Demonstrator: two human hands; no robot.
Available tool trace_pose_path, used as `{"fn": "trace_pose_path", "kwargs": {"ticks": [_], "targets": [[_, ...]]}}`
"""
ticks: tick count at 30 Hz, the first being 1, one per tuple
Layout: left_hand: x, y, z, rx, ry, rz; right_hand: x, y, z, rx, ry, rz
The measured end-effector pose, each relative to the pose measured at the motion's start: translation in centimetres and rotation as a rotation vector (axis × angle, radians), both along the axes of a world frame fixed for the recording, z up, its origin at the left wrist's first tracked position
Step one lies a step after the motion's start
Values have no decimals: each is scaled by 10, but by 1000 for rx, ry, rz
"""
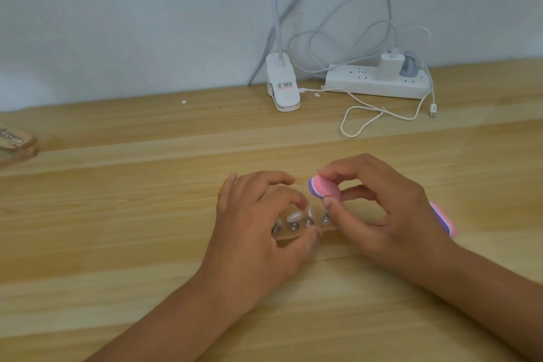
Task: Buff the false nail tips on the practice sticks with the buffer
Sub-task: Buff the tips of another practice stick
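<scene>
At lower centre, the left hand [258, 232] gripped the practice sticks [293, 226] on the worktop [132, 214] and the right hand [382, 209] pinched the buffer [321, 189] just above the nail tips [293, 217]; a heavy stroke might pop one off.

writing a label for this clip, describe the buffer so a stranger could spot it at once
On the wooden table, look where the two hands meet. The right hand pinches the buffer, a long bar whose other end pokes out behind that hand. Its pink, white and purple layers set it apart from the pale nail tips on the stand the left hand holds.
</scene>
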State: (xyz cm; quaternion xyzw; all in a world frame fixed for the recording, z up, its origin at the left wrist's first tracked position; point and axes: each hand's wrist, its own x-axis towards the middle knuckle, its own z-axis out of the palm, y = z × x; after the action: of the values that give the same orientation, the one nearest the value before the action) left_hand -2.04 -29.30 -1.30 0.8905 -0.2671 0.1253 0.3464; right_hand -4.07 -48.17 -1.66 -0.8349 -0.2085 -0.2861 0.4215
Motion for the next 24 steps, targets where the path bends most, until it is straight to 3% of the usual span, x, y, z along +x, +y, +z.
{"fn": "trace_pose_path", "kwargs": {"ticks": [8, 12, 16, 18, 24], "targets": [[1, -3, -1, -24, -52, -73, -1, 2, 2, 48, 50, 8], [-2, -3, 0, 81, -274, -100, -1, 1, 0, 67, 41, -19], [-7, -4, 7, -95, -465, -102, 0, -3, 1, 137, -17, -44], [-10, -3, 10, -183, -420, -97, -1, -4, 2, 157, -55, -52], [-10, 3, 16, -357, -30, -81, -3, -4, 3, 56, -163, -49]]}}
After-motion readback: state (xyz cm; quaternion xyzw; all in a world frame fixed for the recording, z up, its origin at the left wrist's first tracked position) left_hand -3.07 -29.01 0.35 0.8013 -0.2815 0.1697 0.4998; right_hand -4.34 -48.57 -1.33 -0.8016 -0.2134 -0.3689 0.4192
